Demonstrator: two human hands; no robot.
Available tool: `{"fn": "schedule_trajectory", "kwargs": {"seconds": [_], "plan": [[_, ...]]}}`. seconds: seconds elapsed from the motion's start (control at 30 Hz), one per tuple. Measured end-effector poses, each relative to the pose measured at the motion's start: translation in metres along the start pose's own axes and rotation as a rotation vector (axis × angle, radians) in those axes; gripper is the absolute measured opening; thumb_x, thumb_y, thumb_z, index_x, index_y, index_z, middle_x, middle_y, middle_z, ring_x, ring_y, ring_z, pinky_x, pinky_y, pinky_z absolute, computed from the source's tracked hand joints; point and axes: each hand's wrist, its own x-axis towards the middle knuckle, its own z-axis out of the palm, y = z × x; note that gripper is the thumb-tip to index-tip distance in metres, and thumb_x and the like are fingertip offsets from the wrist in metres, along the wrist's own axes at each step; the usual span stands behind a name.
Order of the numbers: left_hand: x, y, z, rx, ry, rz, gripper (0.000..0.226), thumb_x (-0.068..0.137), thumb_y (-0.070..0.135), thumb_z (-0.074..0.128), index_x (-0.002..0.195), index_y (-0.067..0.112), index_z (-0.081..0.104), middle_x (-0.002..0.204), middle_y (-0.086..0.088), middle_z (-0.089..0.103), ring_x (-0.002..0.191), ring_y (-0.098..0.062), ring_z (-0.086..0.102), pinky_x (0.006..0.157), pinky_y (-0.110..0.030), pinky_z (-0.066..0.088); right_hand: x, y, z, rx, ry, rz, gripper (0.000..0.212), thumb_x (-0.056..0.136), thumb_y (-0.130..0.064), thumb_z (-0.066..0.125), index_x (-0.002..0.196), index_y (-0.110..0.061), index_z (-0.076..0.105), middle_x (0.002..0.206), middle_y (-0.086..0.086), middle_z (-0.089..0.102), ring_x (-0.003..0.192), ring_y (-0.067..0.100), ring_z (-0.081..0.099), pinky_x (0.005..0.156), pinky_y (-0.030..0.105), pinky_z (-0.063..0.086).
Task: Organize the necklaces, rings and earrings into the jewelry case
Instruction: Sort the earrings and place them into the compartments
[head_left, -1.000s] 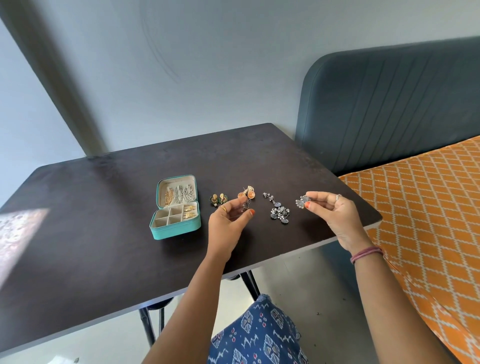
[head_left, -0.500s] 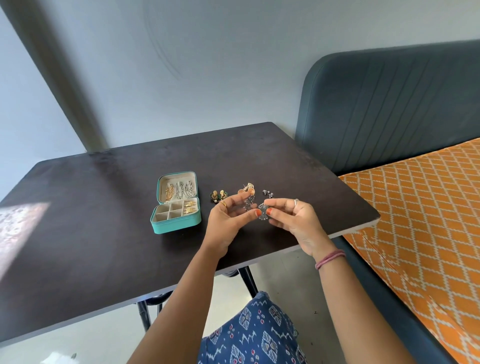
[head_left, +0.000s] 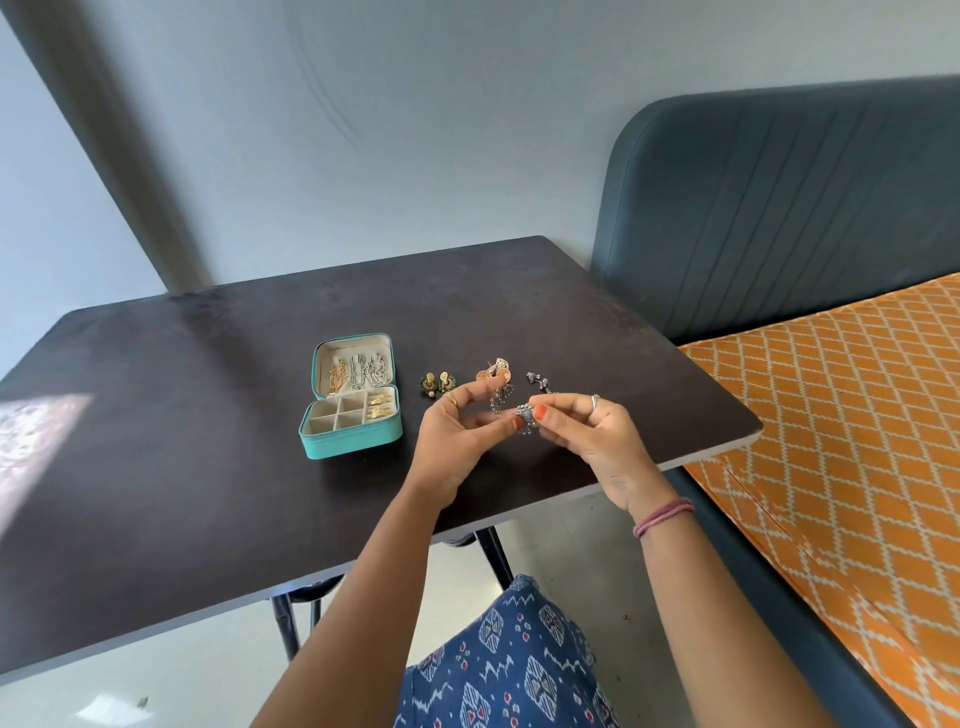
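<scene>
My left hand (head_left: 457, 441) and right hand (head_left: 592, 441) meet at frame centre, both pinching one small silver earring (head_left: 524, 415) between thumb and fingertips, held above the dark table (head_left: 156, 467). Behind my fingers lie a second silver earring (head_left: 501, 402), a gold-orange pair (head_left: 493, 371), a green-gold pair (head_left: 436, 383) and more silver pieces (head_left: 540, 382), partly hidden. Left of centre, the teal jewelry case (head_left: 353, 397) sits open, chains in its lid. No legible writing.

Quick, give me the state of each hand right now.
Left hand: thumb and fingers pinch the silver earring.
Right hand: pinches the same silver earring from the other side.
</scene>
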Motion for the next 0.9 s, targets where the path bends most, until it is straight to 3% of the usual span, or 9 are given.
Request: {"fn": "schedule_trajectory", "kwargs": {"seconds": [0.17,0.37,0.5,0.63,0.8,0.9], "plan": [[0.000,-0.002,0.000,0.027,0.017,-0.003,0.046,0.074,-0.001,0.078,0.113,0.018,0.065,0.107,0.009,0.072,0.094,-0.026,0.071,0.087,-0.030,0.055,0.001,0.001,0.001,-0.034,-0.013,-0.001,0.017,0.084,-0.007,0.069,0.098,-0.016,0.072,0.095,0.006,0.073,0.092,0.016,0.067,0.086,0.028,0.056],[0.001,-0.004,0.000,0.036,0.012,-0.020,0.044,0.075,-0.002,0.077,0.112,0.019,0.065,0.101,0.000,0.075,0.093,-0.023,0.071,0.089,-0.033,0.055,0.000,0.002,0.001,-0.125,-0.057,-0.049,0.026,0.091,-0.003,0.061,0.108,-0.020,0.069,0.101,-0.004,0.072,0.094,0.008,0.065,0.086,0.024,0.054],[0.002,-0.005,0.000,0.051,0.010,-0.028,0.043,0.075,0.000,0.078,0.111,0.020,0.065,0.098,-0.007,0.075,0.092,-0.022,0.072,0.086,-0.030,0.055,-0.001,0.003,0.001,-0.214,-0.058,-0.099,0.023,0.093,-0.004,0.059,0.106,-0.019,0.071,0.108,0.000,0.070,0.099,0.008,0.065,0.091,0.023,0.051],[0.003,-0.006,0.000,0.066,0.006,-0.043,0.042,0.074,0.004,0.079,0.111,0.017,0.065,0.096,-0.009,0.075,0.092,-0.021,0.072,0.087,-0.030,0.055,0.000,0.004,0.001,-0.207,-0.042,-0.087,0.020,0.092,-0.004,0.059,0.100,-0.019,0.069,0.096,-0.005,0.071,0.091,0.005,0.065,0.088,0.021,0.050],[0.004,-0.008,0.000,0.089,0.010,-0.042,0.043,0.074,0.006,0.080,0.113,0.014,0.065,0.098,-0.010,0.074,0.092,-0.020,0.072,0.087,-0.031,0.055,0.003,0.009,0.000,-0.222,-0.012,-0.091,0.019,0.091,-0.007,0.062,0.097,-0.023,0.070,0.099,0.001,0.072,0.098,0.025,0.066,0.094,0.038,0.052],[0.004,-0.007,0.001,0.084,0.004,-0.041,0.043,0.075,0.005,0.079,0.114,0.014,0.064,0.098,-0.010,0.074,0.092,-0.020,0.072,0.090,-0.034,0.055,0.004,0.011,0.000,-0.213,0.011,-0.100,0.016,0.090,-0.007,0.064,0.098,-0.019,0.068,0.100,0.004,0.072,0.101,0.025,0.065,0.094,0.040,0.052]]}}
